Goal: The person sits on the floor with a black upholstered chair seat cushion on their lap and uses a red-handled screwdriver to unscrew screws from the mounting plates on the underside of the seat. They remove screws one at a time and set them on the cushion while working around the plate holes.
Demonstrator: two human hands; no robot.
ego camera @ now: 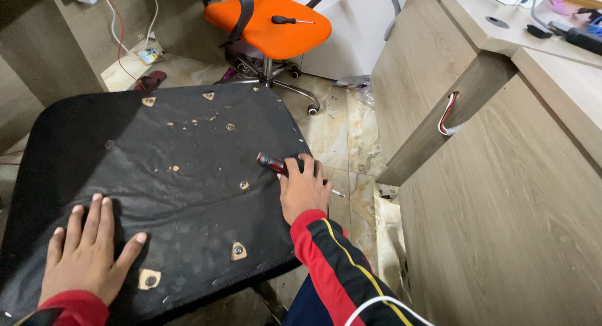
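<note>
A black upturned chair seat (175,175), its fabric underside torn at several screw holes, lies tilted across the middle. My left hand (88,251) rests flat on its near left part, fingers spread. My right hand (304,188) lies on the seat's right edge, fingers closed over a red-and-black screwdriver (271,163). The handle sticks out to the left, and the metal tip (337,192) shows past the fingers on the right.
An orange office chair (269,25) stands behind with a second black screwdriver (288,20) on its seat. Wooden desk panels (501,194) rise at right, with a red-and-white cable (446,116) in a slot. Cables and a plug strip lie on the tiled floor at far left.
</note>
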